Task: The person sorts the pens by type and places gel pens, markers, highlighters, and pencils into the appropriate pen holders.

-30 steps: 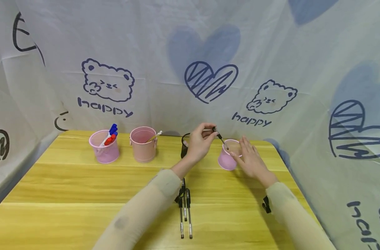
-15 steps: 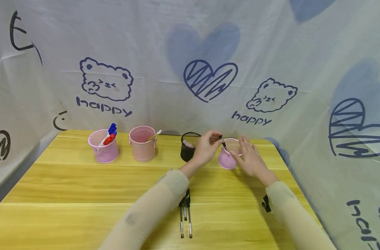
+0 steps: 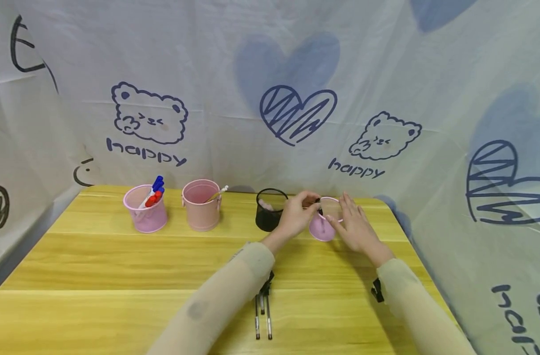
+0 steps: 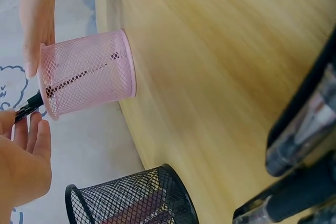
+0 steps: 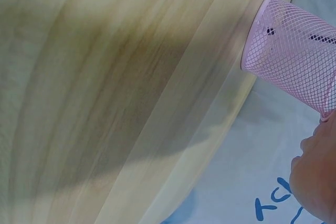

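Observation:
In the head view my left hand (image 3: pixel 295 217) pinches the top of a black gel pen (image 3: pixel 320 208). Most of that pen stands inside a pink mesh pen holder (image 3: pixel 321 230), and its lower part shows through the mesh in the left wrist view. Straight fingers of my right hand (image 3: pixel 360 229) rest against the holder's right side and rim. The holder stands upright near the table's back edge. Several more black pens (image 3: pixel 269 320) lie on the table below my left forearm, which partly covers them.
Just left of my left hand stands a black mesh pen holder (image 3: pixel 266 220) with something pinkish inside. Further left are a pink bucket (image 3: pixel 202 217) holding a pencil and a pink holder (image 3: pixel 150 222) with blue and red markers. A printed cloth (image 3: pixel 225 148) hangs behind the table.
My left hand has moved right and down to the pink holder's rim, and the pen has sunk deeper into it. More of the black holder shows. My right hand stays in place.

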A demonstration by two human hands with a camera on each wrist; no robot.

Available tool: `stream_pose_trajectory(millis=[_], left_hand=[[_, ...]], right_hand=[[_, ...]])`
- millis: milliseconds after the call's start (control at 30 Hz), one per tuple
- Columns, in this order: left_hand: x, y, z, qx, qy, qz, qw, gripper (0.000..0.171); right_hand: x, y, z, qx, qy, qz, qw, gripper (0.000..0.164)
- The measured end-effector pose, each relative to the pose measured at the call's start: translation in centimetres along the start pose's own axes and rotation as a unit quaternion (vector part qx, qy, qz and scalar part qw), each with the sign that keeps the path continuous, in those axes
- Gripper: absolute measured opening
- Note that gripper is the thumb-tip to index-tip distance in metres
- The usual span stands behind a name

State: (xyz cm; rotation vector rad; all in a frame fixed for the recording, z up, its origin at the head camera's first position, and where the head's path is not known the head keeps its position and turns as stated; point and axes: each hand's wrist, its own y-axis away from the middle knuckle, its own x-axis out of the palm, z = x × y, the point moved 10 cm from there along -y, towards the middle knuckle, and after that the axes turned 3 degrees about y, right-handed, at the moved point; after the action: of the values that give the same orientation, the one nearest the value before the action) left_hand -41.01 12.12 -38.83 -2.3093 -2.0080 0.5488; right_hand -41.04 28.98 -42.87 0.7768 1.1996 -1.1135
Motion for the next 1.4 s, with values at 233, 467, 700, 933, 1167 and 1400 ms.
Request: stream_pose_trajectory(millis=[233, 467, 700, 933, 1167, 1400], left_hand=[[0.1, -0.1, -0.2, 0.007, -0.02, -0.002, 0.9998, 0.022], [0.1, 0.0, 0.1, 0.008, -0.045, -0.002, 0.9989, 0.022], [-0.1, 0.2, -0.2, 0.024, -0.031, 0.009, 0.9992, 0.023], [-0.7, 0.8, -0.6, 0.014, -0.023, 0.017, 0.9995, 0.029], [-2.1, 1.5, -2.3, 0.04, -0.006, 0.006, 0.9992, 0.032], [-3.7, 2.8, -4.4, 0.066, 0.028, 0.003, 0.9974, 0.034]], right_hand=[[0.2, -0.1, 0.3, 0.001, -0.002, 0.005, 1.0, 0.091], [0.1, -0.2, 0.6, -0.003, -0.003, 0.005, 1.0, 0.09], [0.1, -0.3, 0.7, -0.004, -0.005, 0.004, 1.0, 0.091], [0.1, -0.3, 0.6, -0.003, -0.003, 0.0, 1.0, 0.09], [0.1, -0.1, 0.4, 0.0, -0.009, 0.003, 1.0, 0.089], [0.0, 0.0, 0.0, -0.002, -0.008, 0.002, 1.0, 0.09]])
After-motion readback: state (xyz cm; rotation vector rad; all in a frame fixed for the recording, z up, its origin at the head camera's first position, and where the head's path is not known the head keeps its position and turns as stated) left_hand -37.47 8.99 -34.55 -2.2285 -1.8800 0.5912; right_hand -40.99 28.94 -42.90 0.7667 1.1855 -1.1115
